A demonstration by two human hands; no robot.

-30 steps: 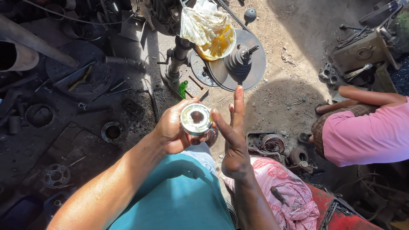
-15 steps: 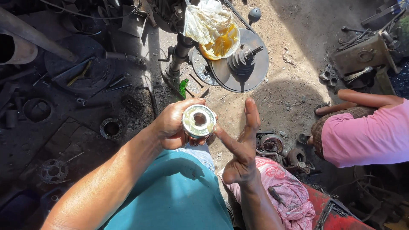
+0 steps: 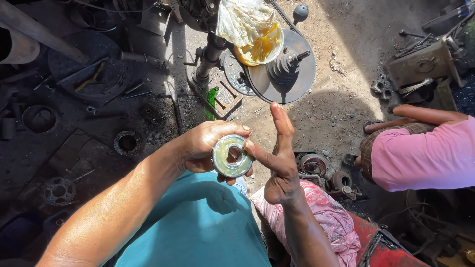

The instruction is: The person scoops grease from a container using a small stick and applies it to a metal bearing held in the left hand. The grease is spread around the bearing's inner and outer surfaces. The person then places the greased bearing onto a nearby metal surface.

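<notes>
The left hand (image 3: 205,148) grips a greasy metal ring (image 3: 232,156), hole facing up at the camera. The right hand (image 3: 279,160), at 3 o'clock from it, is open: 1 finger touches the rim, the others point toward 12.

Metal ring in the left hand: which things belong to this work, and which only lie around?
In use:
metal ring, greased
left hand, holding it
right hand, thumb on its rim

Lying about:
sprocket
green bottle
pink cloth
</notes>
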